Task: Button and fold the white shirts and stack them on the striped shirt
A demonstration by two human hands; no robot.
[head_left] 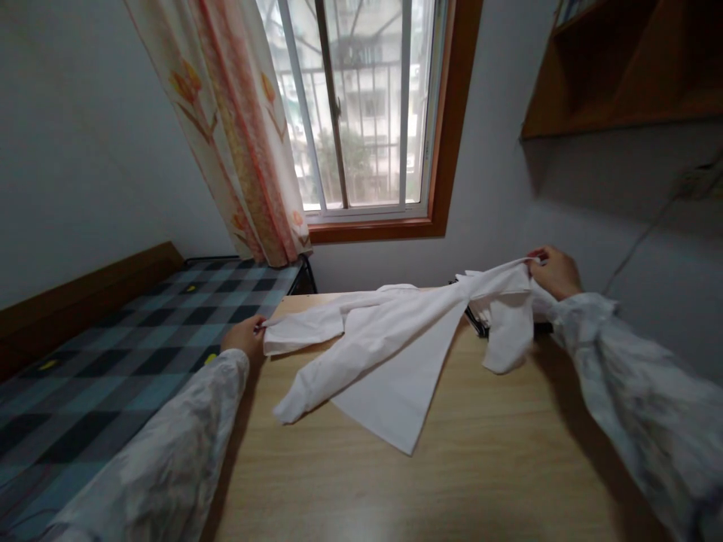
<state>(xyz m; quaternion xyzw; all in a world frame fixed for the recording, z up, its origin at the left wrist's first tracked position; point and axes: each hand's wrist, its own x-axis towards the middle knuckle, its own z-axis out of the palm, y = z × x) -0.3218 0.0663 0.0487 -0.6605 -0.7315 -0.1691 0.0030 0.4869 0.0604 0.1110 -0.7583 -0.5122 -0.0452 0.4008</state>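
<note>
Sunlit window (pixel 361 105) is glowing above a wooden table (pixel 452 467) at frame centre. Left hand (pixel 244 336) and right hand (pixel 556 272) are pinching a white shirt (pixel 395 339), fingers closed, stretching it across.

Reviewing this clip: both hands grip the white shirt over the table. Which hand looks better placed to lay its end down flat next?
Probably the left hand: it pinches the white shirt low at the wooden table edge, cloth there already resting. The right hand holds its end raised, fabric dangling.
</note>
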